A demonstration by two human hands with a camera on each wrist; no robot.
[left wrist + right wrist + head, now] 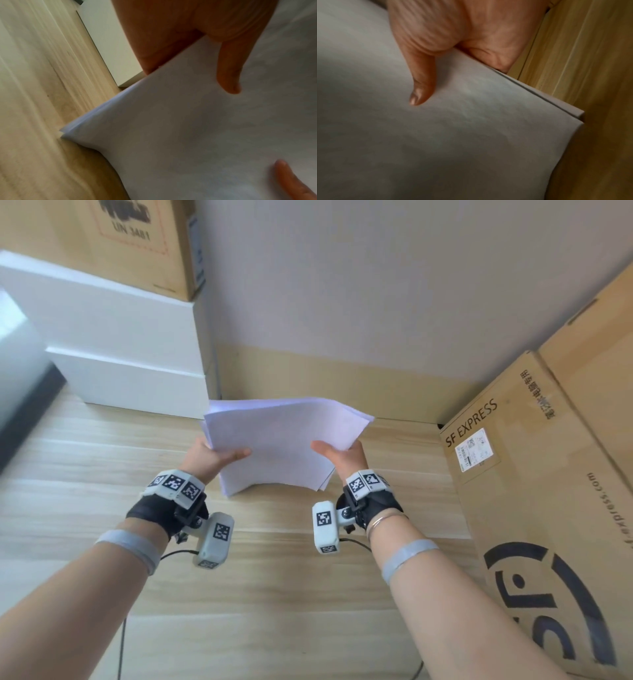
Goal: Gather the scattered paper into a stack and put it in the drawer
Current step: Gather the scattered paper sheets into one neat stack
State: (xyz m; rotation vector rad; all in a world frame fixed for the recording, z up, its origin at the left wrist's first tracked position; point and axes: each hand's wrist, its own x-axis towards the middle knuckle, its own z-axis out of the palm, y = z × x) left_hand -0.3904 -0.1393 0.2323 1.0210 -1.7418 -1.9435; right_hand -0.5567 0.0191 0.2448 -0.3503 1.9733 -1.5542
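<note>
A stack of white paper [281, 440] stands on its near edge on the wooden floor [102, 460], bowed slightly. My left hand [214, 455] grips its left side, thumb on the front face and fingers behind. My right hand [337, 455] grips the right side the same way. The left wrist view shows the paper [188, 128] with my left thumb [229, 73] pressed on it and the stack's lower corner touching the floor. In the right wrist view my right thumb [421, 83] lies on the top sheet [436, 135], whose edges sit slightly offset. No drawer shows plainly.
A white stepped cabinet [113, 344] stands at the left against the wall, with a cardboard box [137, 241] on top. A large SF Express cardboard box [534, 491] fills the right side. A beige skirting board [325, 378] runs behind the paper.
</note>
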